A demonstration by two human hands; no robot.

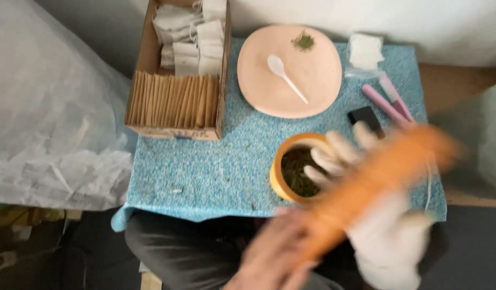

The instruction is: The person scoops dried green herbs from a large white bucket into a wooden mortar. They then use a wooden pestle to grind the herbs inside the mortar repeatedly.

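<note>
Blurred bare left hand point(275, 258) and gloved right hand point(387, 236) both grip an orange packet point(377, 177), slanting up-right over the counter point(205, 166).

Soft, even daylight fills the scene, with no hard shadows or glare. The counter point(205, 166) and plate point(289, 70) are fairly sharp. The hands point(334, 225) and the orange thing point(377, 182) smear with motion blur.
</note>
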